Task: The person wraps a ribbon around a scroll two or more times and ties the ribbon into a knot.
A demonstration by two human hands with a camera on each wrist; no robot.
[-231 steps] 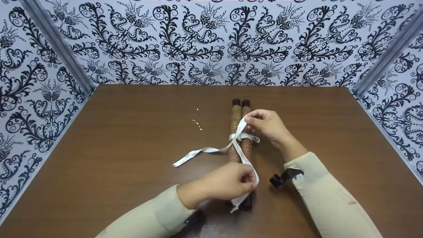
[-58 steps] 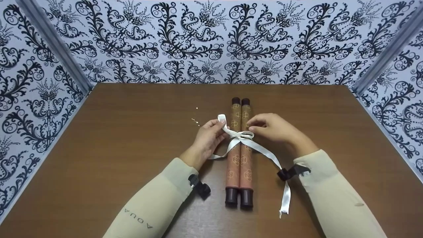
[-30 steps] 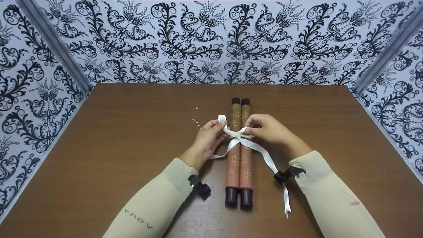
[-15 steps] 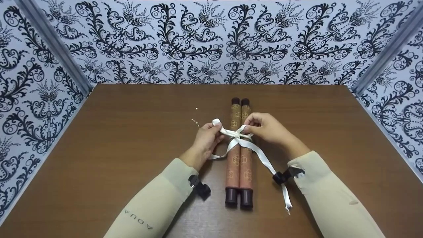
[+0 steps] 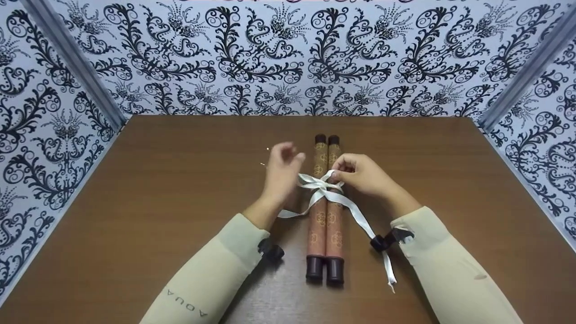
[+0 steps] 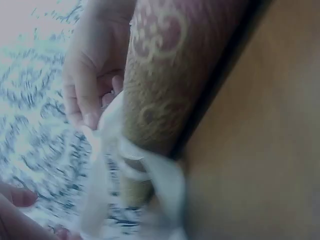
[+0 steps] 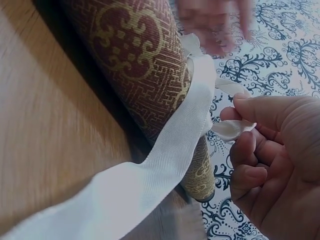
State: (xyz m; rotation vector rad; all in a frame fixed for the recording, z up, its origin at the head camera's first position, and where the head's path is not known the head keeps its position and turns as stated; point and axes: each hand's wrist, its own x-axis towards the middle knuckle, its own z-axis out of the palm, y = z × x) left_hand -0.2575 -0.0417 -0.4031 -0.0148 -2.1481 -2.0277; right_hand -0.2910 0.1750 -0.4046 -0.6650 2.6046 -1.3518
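Two patterned scroll rollers [image 5: 318, 225] with dark end caps lie side by side on the table. A white ribbon [image 5: 359, 218] is wrapped round their middle, with a bow-like knot on top. My right hand [image 5: 366, 175] pinches a ribbon loop between thumb and forefinger, right of the knot; the right wrist view shows this loop [image 7: 232, 129] up close. My left hand [image 5: 280, 175], blurred, is raised left of the knot with loosely bent fingers and nothing between them. Below it, the left loop [image 5: 308, 180] stands free. One tail trails to the right, another to the left under my left wrist.
The brown wooden table [image 5: 180, 189] runs back to a patterned wall [image 5: 288, 54]. Small white specks [image 5: 263, 164] lie left of the rollers. Black wrist cameras [image 5: 272, 251] stick out inward from both sleeves.
Earlier my left hand held the left loop; it has let go and lifted up and away. My right hand took hold of the right loop about a second ago and keeps it.
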